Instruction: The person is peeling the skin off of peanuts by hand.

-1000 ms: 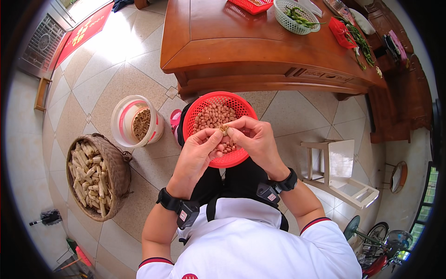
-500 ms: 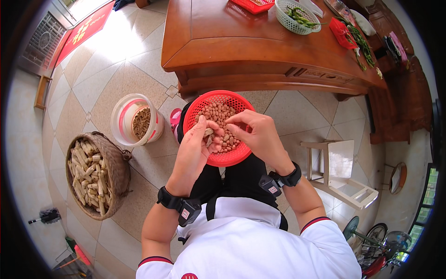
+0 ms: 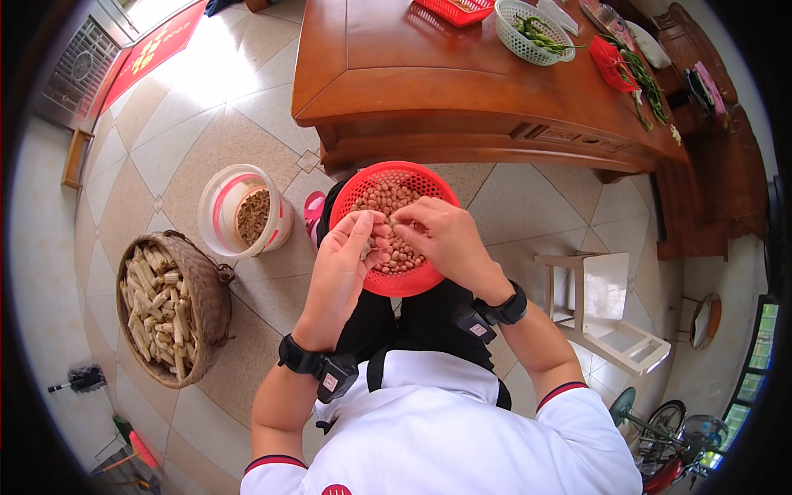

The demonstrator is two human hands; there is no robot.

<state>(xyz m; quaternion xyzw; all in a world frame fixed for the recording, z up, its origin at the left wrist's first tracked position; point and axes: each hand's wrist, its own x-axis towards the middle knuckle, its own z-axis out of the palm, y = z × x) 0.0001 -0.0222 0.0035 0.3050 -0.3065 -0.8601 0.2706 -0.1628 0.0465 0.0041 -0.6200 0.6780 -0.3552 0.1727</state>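
Head view. Against half a second ago, see right hand point(image 3: 448, 239) drawn back from the nuts point(image 3: 403, 258), fingertips again close to those of left hand point(image 3: 340, 247), much as a second ago. Find right thumb and forefinger pinched almost together, seemingly on a small piece point(image 3: 391, 221); cannot tell whether nut or husk. Find left fingers loosely curled, barely open, around a pale shell point(image 3: 365, 247). Judge this a return to two-handed work on one piece, away from the heap. Locate nuts loose inside red basket point(image 3: 400, 287), at the knees, below both hands. Note bucket point(image 3: 281, 224) of brown bits well apart to the left, no visible change.
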